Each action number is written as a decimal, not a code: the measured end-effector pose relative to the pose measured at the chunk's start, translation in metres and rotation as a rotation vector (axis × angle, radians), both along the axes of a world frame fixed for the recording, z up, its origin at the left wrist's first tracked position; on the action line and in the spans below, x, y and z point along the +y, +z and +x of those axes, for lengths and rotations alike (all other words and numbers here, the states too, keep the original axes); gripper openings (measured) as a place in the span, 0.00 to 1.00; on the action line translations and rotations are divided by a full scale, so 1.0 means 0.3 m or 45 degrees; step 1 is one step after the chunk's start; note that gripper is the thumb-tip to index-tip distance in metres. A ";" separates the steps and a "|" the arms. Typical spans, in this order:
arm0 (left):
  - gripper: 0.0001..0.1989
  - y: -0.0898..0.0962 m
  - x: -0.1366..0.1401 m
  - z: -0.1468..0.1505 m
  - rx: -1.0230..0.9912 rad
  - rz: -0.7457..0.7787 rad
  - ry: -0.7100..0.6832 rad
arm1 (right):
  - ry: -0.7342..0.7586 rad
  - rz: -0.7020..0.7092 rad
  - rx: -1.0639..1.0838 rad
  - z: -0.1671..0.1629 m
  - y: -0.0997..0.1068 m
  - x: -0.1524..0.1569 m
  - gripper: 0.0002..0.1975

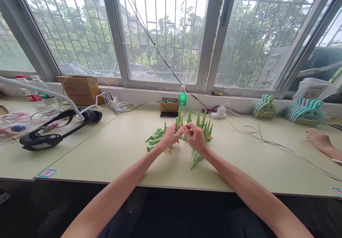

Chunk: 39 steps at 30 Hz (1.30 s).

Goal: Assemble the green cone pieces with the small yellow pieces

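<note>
My left hand [171, 136] is closed around a slim green cone [176, 124], its tip pointing up. Close beside it, my right hand [195, 136] pinches at the cone's side, where a bit of yellow shows; what exactly lies between these fingertips is too small to make out. Several more green cones [154, 144] lie on their sides to the left of my left hand. Others stand upright or lean in a cluster [206, 130] behind and to the right of my right hand, some with small yellow pieces on them. Small yellow pieces [169, 149] also lie below my left hand.
A green-labelled bottle [182, 98] and a small brown box [169, 106] stand behind the cones. On the left are a black headset [42, 138] and a cardboard box [81, 90]. A white cable [278, 144] crosses the table near another person's hand [319, 140] on the right.
</note>
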<state>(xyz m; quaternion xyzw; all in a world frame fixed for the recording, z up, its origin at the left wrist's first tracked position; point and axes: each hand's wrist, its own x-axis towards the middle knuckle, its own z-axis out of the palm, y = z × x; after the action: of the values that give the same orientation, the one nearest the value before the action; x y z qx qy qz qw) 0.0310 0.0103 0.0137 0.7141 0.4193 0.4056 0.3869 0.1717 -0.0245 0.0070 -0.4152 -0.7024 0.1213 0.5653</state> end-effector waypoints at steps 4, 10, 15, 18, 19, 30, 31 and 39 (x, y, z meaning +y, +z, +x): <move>0.10 -0.008 0.010 -0.002 -0.033 -0.021 0.030 | -0.004 -0.010 -0.011 -0.001 0.003 -0.003 0.13; 0.10 -0.004 0.010 -0.004 -0.120 -0.085 0.010 | -0.013 -0.022 -0.024 -0.001 0.007 -0.006 0.14; 0.11 0.006 -0.004 0.001 -0.165 -0.148 -0.048 | -0.002 -0.025 -0.031 0.000 0.004 -0.002 0.14; 0.11 0.017 -0.016 0.004 -0.224 -0.226 -0.049 | -0.011 -0.030 -0.030 0.000 0.005 -0.001 0.15; 0.10 0.021 -0.020 0.005 -0.242 -0.253 -0.042 | -0.014 -0.030 -0.029 0.000 0.006 -0.001 0.15; 0.14 0.034 -0.020 0.000 -0.429 -0.310 -0.110 | -0.044 -0.018 -0.051 0.004 0.012 0.000 0.14; 0.14 0.034 -0.019 0.000 -0.438 -0.297 -0.106 | -0.044 -0.019 -0.054 0.005 0.012 0.001 0.14; 0.14 0.034 -0.017 -0.001 -0.427 -0.263 -0.091 | -0.044 -0.039 -0.063 0.009 0.010 0.004 0.13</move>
<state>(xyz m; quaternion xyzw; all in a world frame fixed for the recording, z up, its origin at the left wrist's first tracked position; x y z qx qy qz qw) 0.0306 0.0051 0.0238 0.6075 0.3626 0.4597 0.5368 0.1743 -0.0233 0.0100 -0.4388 -0.7069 0.1118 0.5433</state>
